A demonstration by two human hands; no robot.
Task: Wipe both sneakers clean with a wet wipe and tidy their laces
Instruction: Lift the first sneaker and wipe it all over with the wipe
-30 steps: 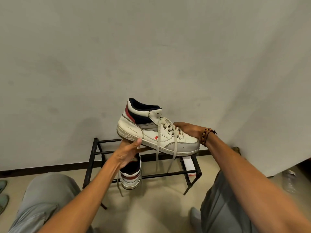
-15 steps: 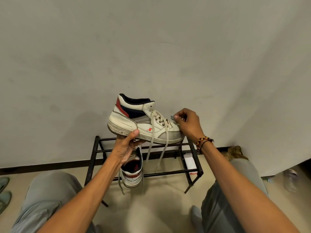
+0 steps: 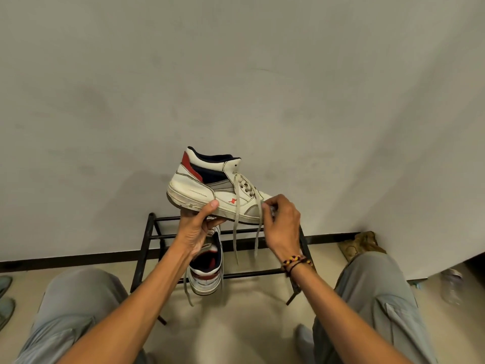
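Grey-green slippers (image 3: 5, 298) peek in at the far left edge of the floor, beside the person's grey trouser knee (image 3: 76, 298). Next comes the left hand (image 3: 195, 227), palm up under the sole of the raised sneaker (image 3: 215, 191); its thumb is pressed against the side of the sole near the midfoot and its fingers curl beneath, so the shoe is gripped from below. Half a second ago this hand held the shoe the same way; the shoe has since come a little nearer the toe-side hand and sits level, heel to the left, toe to the right. Below it, the second sneaker (image 3: 206, 271) rests on the black metal rack (image 3: 147, 248), its heel hanging over the front bar and a lace trailing down.

Two loose laces (image 3: 236, 224) hang from the held shoe, between the two hands. The right hand (image 3: 282, 223) is at the toe, fingers bunched around a small crumpled wet wipe (image 3: 270, 208) pressed against the toe cap; earlier it was higher, near the lower eyelets, and it has slid down and forward. A beaded bracelet (image 3: 296, 261) circles that wrist. Farther right, a brownish shoe (image 3: 362, 244) lies by the wall, and a clear plastic bottle (image 3: 451, 285) stands blurred at the edge.
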